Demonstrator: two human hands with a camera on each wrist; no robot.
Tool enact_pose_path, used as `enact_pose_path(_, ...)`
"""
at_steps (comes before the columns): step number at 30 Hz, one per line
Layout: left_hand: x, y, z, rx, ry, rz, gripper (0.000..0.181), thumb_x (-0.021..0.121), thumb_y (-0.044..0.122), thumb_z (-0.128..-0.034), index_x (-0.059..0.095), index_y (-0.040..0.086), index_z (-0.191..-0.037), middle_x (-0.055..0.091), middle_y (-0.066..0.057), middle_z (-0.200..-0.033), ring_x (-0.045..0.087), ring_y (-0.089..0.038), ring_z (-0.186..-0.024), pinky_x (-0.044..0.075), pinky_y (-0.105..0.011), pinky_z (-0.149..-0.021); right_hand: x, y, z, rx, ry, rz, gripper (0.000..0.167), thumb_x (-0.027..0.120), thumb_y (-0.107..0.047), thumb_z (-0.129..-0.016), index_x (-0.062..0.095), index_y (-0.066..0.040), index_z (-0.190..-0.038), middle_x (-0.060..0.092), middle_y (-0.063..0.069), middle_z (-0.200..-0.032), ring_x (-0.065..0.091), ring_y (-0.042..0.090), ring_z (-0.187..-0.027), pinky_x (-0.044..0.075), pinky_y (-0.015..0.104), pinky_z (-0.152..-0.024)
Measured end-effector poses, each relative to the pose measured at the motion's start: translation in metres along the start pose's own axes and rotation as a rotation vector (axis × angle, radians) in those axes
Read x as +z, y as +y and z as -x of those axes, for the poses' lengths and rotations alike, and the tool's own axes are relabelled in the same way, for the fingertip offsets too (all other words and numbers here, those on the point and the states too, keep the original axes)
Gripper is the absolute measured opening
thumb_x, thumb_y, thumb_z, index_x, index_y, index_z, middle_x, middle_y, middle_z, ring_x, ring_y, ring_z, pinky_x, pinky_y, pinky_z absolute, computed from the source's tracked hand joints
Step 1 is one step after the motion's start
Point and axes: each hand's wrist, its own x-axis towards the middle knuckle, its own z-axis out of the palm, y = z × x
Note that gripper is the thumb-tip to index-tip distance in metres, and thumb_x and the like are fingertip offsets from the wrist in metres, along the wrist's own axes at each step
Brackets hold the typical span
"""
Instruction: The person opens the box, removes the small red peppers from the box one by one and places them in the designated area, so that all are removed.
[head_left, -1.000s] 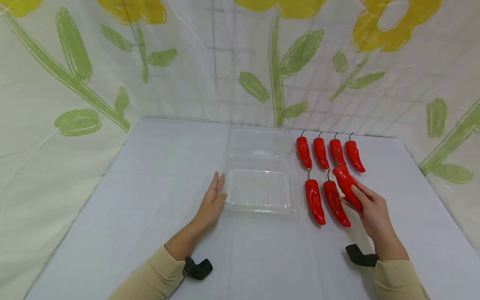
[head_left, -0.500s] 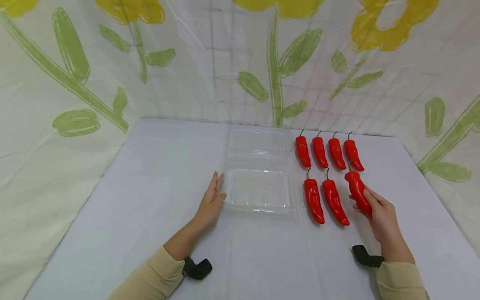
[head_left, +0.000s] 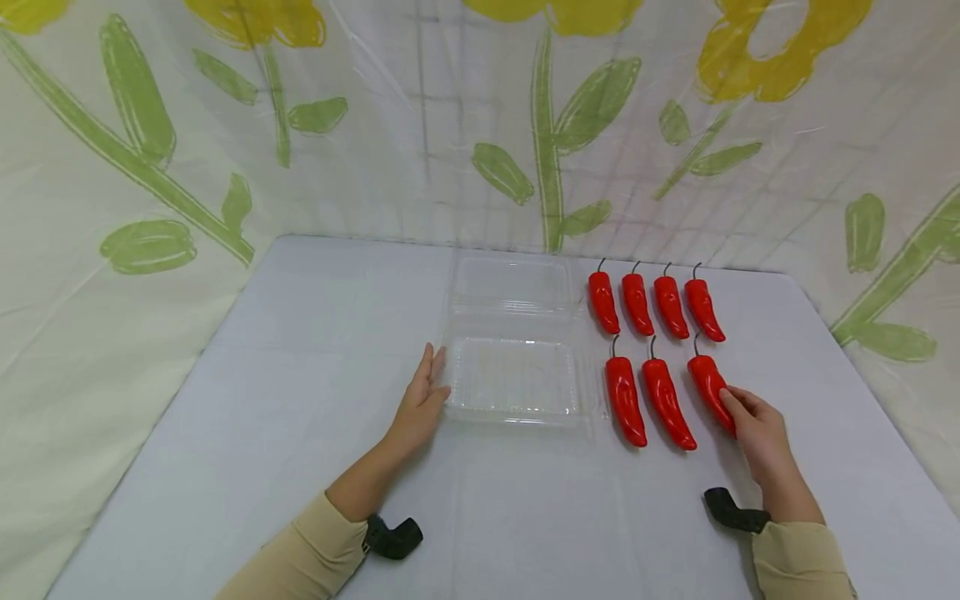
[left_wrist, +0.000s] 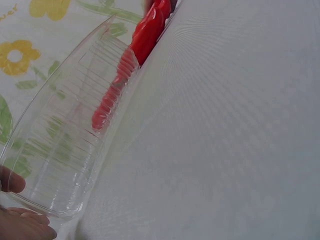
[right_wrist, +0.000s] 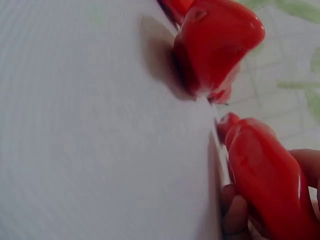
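Observation:
My left hand (head_left: 417, 412) rests against the left side of a clear plastic clamshell box (head_left: 517, 419), fingers fairly straight and thumb at the rim. The box lies with its lid (head_left: 514, 279) folded back. In the left wrist view the fingertips (left_wrist: 22, 222) touch the box's ribbed wall (left_wrist: 60, 150). My right hand (head_left: 762, 435) pinches the lower end of a red chili pepper (head_left: 708, 383), which lies rightmost in the near row. Thumb and fingers flank that pepper (right_wrist: 265, 175) in the right wrist view.
Two more peppers (head_left: 626, 402) lie beside it in the near row. Several others (head_left: 671, 307) form a far row near the table's back edge. Stems point away from me. A flower-printed white sheet (head_left: 360, 167) hangs behind the table (head_left: 300, 350).
My right hand has moved the chili pepper rightward and down to the table, into line with the near row. The left hand stays at the box.

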Motion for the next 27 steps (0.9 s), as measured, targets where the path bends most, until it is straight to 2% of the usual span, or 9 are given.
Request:
enact_pose_path(3,-0.0008,-0.0016,0.0002,0.009,-0.003,-0.003,0.068,0.032,-0.005,-0.0901,-0.006,-0.004,-0.147,0.010,-0.020,-0.155,0.003,-0.030,-0.145,0.006,-0.047,-0.116,0.0034,-0.0011,-0.0013,-0.014,0.005,0.022,0.075,0.031,-0.054,-0.094,0.022,-0.002,-0.147,0.023,0.025,-0.149,0.023,0.041,-0.132,0.036,0.050,-0.103)
enact_pose_path(6,-0.0015,-0.0035,0.0002,0.019,-0.010,0.001,0.068,0.032,-0.006,-0.0902,-0.007,-0.004,-0.147,0.009,-0.021,-0.155,0.002,-0.030,-0.145,0.005,-0.047,-0.116,0.0073,-0.0024,-0.0014,-0.027,0.021,0.045,0.074,0.032,-0.053,-0.094,0.025,-0.001,-0.146,0.026,0.026,-0.147,0.025,0.042,-0.131,0.034,0.054,-0.105)
enact_pose_path(8,-0.0017,-0.0041,0.0002,0.023,-0.012,0.000,0.068,0.032,-0.005,-0.0903,-0.007,-0.004,-0.147,0.009,-0.021,-0.155,0.001,-0.030,-0.145,0.005,-0.047,-0.116,0.0092,-0.0029,-0.0010,-0.027,0.032,0.077,0.074,0.034,-0.054,-0.093,0.028,0.000,-0.145,0.030,0.027,-0.145,0.029,0.042,-0.129,0.041,0.049,-0.100)
enact_pose_path(11,-0.0017,-0.0041,0.0004,0.023,-0.013,-0.005,0.068,0.032,-0.005,-0.0905,-0.007,-0.003,-0.147,0.009,-0.021,-0.155,0.001,-0.030,-0.145,0.004,-0.047,-0.116,0.0102,-0.0043,0.0001,-0.022,0.032,0.136,0.076,0.036,-0.056,-0.092,0.031,0.001,-0.143,0.033,0.028,-0.141,0.034,0.041,-0.123,0.051,0.031,-0.081)
enact_pose_path(14,-0.0014,-0.0034,0.0005,0.018,-0.010,-0.006,0.069,0.033,-0.005,-0.0905,-0.006,-0.003,-0.147,0.009,-0.020,-0.155,0.002,-0.030,-0.145,0.005,-0.047,-0.116,0.0099,-0.0060,0.0006,-0.016,0.030,0.181,0.078,0.036,-0.058,-0.091,0.033,0.001,-0.142,0.035,0.029,-0.138,0.037,0.040,-0.118,0.045,0.017,-0.065)
enact_pose_path(21,-0.0008,-0.0025,0.0001,0.008,-0.010,-0.003,0.069,0.033,-0.005,-0.0905,-0.006,-0.003,-0.147,0.010,-0.020,-0.155,0.002,-0.029,-0.145,0.006,-0.047,-0.116,0.0101,-0.0076,0.0000,0.001,0.041,0.198,0.071,0.034,-0.053,-0.093,0.032,-0.002,-0.143,0.034,0.030,-0.141,0.036,0.040,-0.120,0.044,0.024,-0.074)
enact_pose_path(27,-0.0010,-0.0019,-0.0004,0.005,-0.006,-0.003,0.069,0.033,-0.005,-0.0902,-0.006,-0.003,-0.147,0.010,-0.019,-0.155,0.003,-0.029,-0.145,0.007,-0.046,-0.116,0.0099,-0.0099,0.0010,0.005,0.029,0.201,0.071,0.033,-0.052,-0.094,0.031,-0.002,-0.143,0.033,0.030,-0.140,0.036,0.040,-0.119,0.045,0.025,-0.074)
